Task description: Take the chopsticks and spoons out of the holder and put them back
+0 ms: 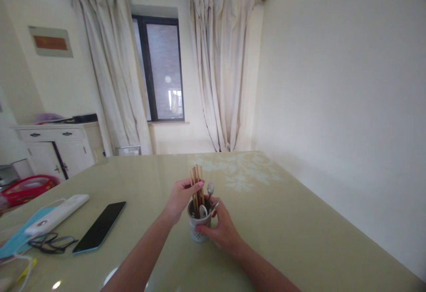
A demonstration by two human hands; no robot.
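A light grey utensil holder (199,232) with small holes in its side stands upright on the table. Several wooden chopsticks (196,185) rise out of it, along with a metal spoon (210,189) and a white spoon (203,212). My left hand (179,199) is closed around the upper part of the chopsticks, whose lower ends are inside the holder. From the right, my right hand (221,227) grips the holder's wall, with the thumb across its front. The fingers on its far side are partly hidden.
On the glossy green table (282,221) at left lie a phone (100,227), eyeglasses (53,243), a white power strip (58,214) and a blue face mask (25,230). A red basket (29,187) is beyond the left edge. A wall (349,128) borders the right side.
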